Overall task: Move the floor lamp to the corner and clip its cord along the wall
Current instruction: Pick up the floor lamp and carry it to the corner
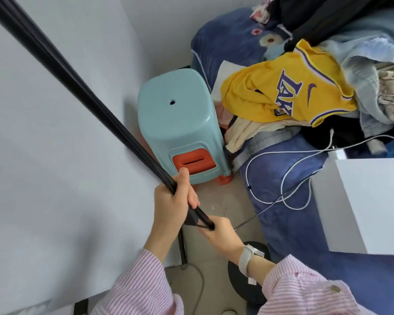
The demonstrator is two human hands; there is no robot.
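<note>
The floor lamp's black pole (77, 89) runs from the top left corner down to my hands, close along the pale wall. My left hand (172, 201) is wrapped around the pole, thumb pointing up. Just below it, my right hand (218, 233) grips the pole's lower end, where a black bracket piece sticks out. A thin grey cord (255, 215) leads from my right hand across the floor toward the bed. A round black base (253, 280) lies on the floor under my right wrist. No cord clips are visible.
A teal plastic stool (175, 123) stacked over an orange one stands in the wall corner. A bed with a blue cover (282, 178) holds piled clothes, a yellow jersey (289, 92) and a white cable (293, 173). A white box (373, 201) sits at right.
</note>
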